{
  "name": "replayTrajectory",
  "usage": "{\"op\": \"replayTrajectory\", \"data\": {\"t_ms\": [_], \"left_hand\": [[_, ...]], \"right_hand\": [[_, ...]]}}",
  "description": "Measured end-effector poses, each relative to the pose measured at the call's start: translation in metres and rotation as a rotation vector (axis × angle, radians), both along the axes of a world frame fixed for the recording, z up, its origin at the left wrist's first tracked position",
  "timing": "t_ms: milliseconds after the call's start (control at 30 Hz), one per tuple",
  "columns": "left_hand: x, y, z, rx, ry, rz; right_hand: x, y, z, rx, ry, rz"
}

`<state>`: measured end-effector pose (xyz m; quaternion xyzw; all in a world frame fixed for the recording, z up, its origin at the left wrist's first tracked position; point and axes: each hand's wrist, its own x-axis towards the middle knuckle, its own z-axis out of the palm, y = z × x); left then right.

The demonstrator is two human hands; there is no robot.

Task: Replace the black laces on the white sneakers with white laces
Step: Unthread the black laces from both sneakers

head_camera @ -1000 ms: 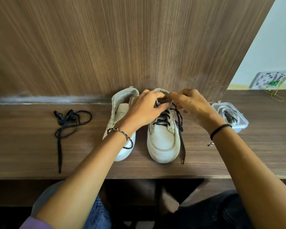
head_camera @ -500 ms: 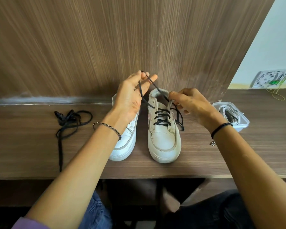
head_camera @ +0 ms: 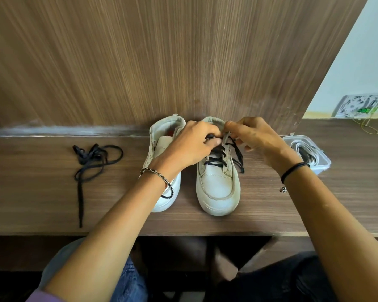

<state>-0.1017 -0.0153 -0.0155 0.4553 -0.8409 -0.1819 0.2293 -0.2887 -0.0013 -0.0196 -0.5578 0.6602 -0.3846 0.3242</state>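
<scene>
Two white sneakers stand side by side on the wooden shelf, toes toward me. The left sneaker (head_camera: pixel 162 149) has no lace. The right sneaker (head_camera: pixel 217 188) still carries a black lace (head_camera: pixel 216 159) through its lower eyelets, with one loose end hanging down its right side. My left hand (head_camera: pixel 192 147) pinches that lace at the top eyelets. My right hand (head_camera: pixel 253 136) pinches the upper edge of the right sneaker beside the tongue. A removed black lace (head_camera: pixel 92 162) lies in a loose heap to the left. White laces (head_camera: pixel 306 152) lie in a clear tub at the right.
The clear plastic tub (head_camera: pixel 321 165) stands close to my right wrist. A wood-grain panel (head_camera: pixel 162 62) rises directly behind the shoes. A small white device with a yellow cord (head_camera: pixel 360 103) sits far right. The shelf's front edge (head_camera: pixel 183 233) is just above my knees.
My left hand, which had pulled a length of black lace up and away from the right sneaker, has come back down to the top eyelets. My right hand stayed at the shoe's collar.
</scene>
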Motion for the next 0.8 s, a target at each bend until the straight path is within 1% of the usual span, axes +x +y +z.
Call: {"op": "replayTrajectory", "data": {"t_ms": [100,133,167,200,233,333,367,400,433,467,500,600,633,700,800], "left_hand": [[-0.006,0.0,-0.005,-0.177,-0.037,0.051],[-0.009,0.002,-0.007,-0.225,0.001,0.078],[-0.011,0.001,-0.01,-0.237,0.079,0.105],[-0.013,0.0,-0.011,-0.206,0.2,0.136],[-0.013,-0.003,-0.01,-0.119,0.36,0.178],[-0.01,-0.006,0.004,0.296,1.001,0.261],[-0.007,-0.006,0.011,0.403,1.179,0.271],[-0.002,-0.006,0.018,0.474,1.3,0.273],[0.004,-0.007,0.022,0.507,1.359,0.266],[0.01,-0.007,0.025,0.508,1.352,0.25],[0.014,-0.008,0.025,0.478,1.278,0.244],[0.017,-0.005,0.018,0.29,0.855,0.234],[0.014,-0.004,0.013,0.229,0.75,0.224],[0.009,-0.002,0.007,0.169,0.639,0.204],[0.007,0.003,0.007,0.201,0.61,0.179]], "right_hand": [[0.0,-0.001,0.0,-0.002,0.015,0.007],[-0.001,-0.001,0.0,-0.002,0.015,0.01],[-0.003,-0.001,0.0,-0.001,0.009,0.013],[-0.003,-0.001,0.0,0.001,0.001,0.015],[-0.004,0.0,0.0,0.0,-0.004,0.019],[-0.004,0.003,-0.001,-0.002,-0.01,0.036],[-0.004,0.003,-0.001,-0.001,-0.007,0.033],[-0.003,0.003,0.0,0.0,0.0,0.028],[-0.002,0.003,0.001,0.002,0.009,0.024],[-0.002,0.003,0.001,0.001,0.017,0.024],[-0.001,0.003,0.002,0.0,0.029,0.024],[-0.001,0.004,0.002,-0.007,0.068,0.027],[-0.001,0.003,0.001,-0.012,0.076,0.028],[0.001,0.003,0.001,-0.025,0.083,0.027],[0.002,0.004,0.003,-0.078,0.133,0.015]]}}
